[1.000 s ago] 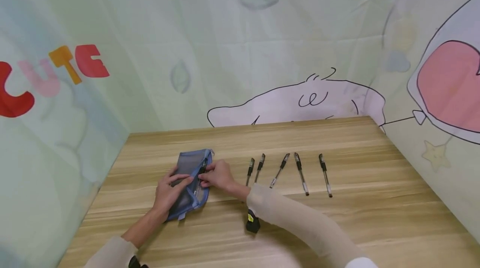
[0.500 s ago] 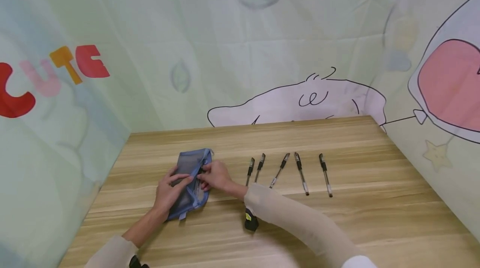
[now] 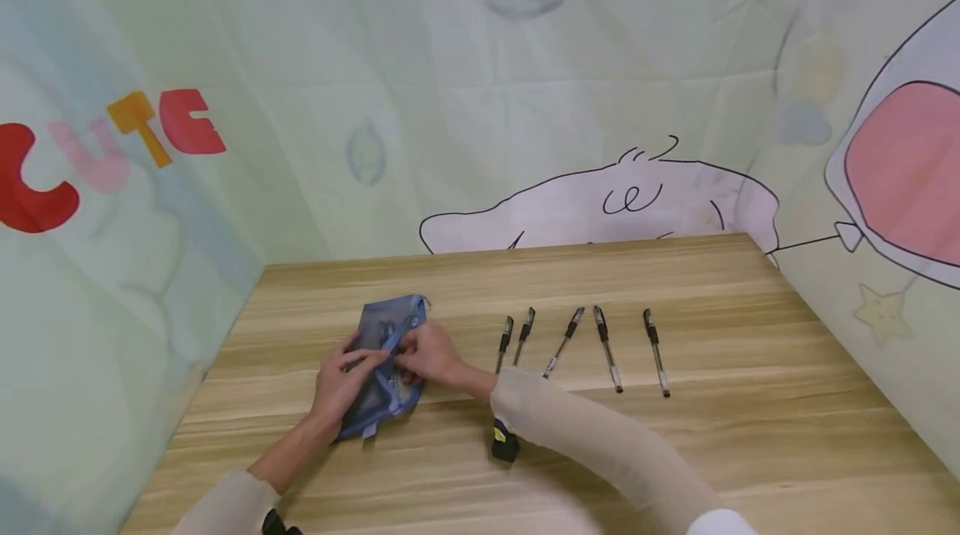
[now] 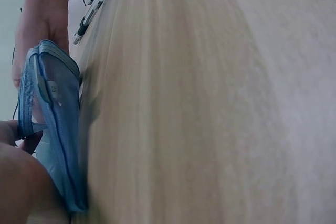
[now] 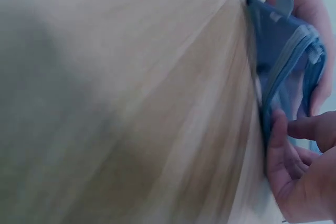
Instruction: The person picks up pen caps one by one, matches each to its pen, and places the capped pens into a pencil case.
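A blue mesh zip pouch [image 3: 375, 402] lies on the table's left side, its zipped side spread apart. My left hand [image 3: 341, 385] pinches the upper edge of that opening between thumb and fingers. Bent fingers of my right hand [image 3: 431, 356] reach into the opening, with their tips partly hidden by the pouch. Dark pen ends [image 3: 386, 330] show through the mesh just beyond those fingers. In the right wrist view, the right thumb and index finger enter between the zipper edges; no pen is visible between them there, so whether they hold one is unclear.
Several black-capped clear pens, among them a slanted pen [image 3: 564, 342] and the rightmost pen [image 3: 656, 352], lie spread out right of the pouch. The right forearm [image 3: 600, 435] covers the lower ends of the nearest ones. A printed curtain [image 3: 480, 102] stands behind the wooden table [image 3: 750, 435].
The dark pen part at the right fingertips has gone left under the mesh. The right fingers have moved slightly deeper into the opening. My left hand keeps its grip; the view has shifted slightly.
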`<state>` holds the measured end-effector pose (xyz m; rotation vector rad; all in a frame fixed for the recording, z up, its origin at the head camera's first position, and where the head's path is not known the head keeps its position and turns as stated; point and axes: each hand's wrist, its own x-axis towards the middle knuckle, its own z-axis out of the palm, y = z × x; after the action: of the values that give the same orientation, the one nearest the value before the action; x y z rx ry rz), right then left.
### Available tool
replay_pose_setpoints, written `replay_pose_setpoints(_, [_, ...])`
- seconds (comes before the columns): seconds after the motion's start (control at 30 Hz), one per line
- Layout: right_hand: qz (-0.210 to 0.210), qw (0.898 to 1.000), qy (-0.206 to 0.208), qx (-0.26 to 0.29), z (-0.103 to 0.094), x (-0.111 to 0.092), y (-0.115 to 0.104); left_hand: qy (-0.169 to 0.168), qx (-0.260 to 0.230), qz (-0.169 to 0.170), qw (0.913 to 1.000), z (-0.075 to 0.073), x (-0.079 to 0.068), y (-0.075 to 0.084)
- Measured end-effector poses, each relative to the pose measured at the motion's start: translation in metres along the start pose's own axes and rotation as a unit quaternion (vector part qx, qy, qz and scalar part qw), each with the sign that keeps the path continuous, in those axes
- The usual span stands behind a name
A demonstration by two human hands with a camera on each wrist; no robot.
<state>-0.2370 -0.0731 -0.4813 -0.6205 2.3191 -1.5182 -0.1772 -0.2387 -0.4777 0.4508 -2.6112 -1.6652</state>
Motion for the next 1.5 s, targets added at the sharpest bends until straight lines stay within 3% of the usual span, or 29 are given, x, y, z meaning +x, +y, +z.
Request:
replay_pose_setpoints(0.17, [0.021, 0.998, -0.063, -0.013, -0.007, -0.014, -0.006, -0.005, 0.005, -0.005, 1.0, 0.0, -0.001, 0.001])
replay_pose_setpoints(0.27, [0.013, 0.997, -0.081, -0.009, -0.009, -0.019, -0.009, -0.01, 0.004, -0.01, 0.9999, -0.001, -0.001, 0.001])
replay_pose_setpoints(0.53, [-0.037, 0.997, -0.043, -0.055, 0.001, -0.016, -0.007, -0.013, -0.002, -0.021, 0.9997, -0.001, 0.001, 0.003])
replay_pose_setpoints(0.67, [0.001, 0.999, -0.046, 0.014, 0.003, -0.016, -0.006, -0.011, -0.001, -0.022, 0.9997, -0.001, 0.001, 0.002])
replay_pose_setpoints(0.8, [0.068, 0.99, -0.059, 0.109, -0.003, -0.02, -0.004, -0.013, 0.0, -0.016, 0.9998, 0.0, 0.0, 0.003])
replay_pose_setpoints(0.9, [0.082, 0.985, -0.075, 0.129, -0.017, -0.026, -0.002, -0.012, 0.001, -0.014, 0.9998, 0.0, 0.0, 0.003])
replay_pose_setpoints(1.03, [0.075, 0.988, -0.082, 0.105, -0.049, -0.036, 0.001, -0.007, -0.002, -0.01, 0.9999, 0.001, -0.001, 0.003])
replay_pose_setpoints(1.27, [0.082, 0.995, -0.017, 0.047, -0.108, -0.055, 0.02, -0.015, -0.001, -0.01, 0.9998, 0.003, -0.001, 0.005])
replay_pose_setpoints(1.5, [0.102, 0.994, 0.027, 0.008, -0.14, -0.064, 0.039, -0.015, 0.015, -0.015, 0.9997, 0.0, -0.002, 0.004])
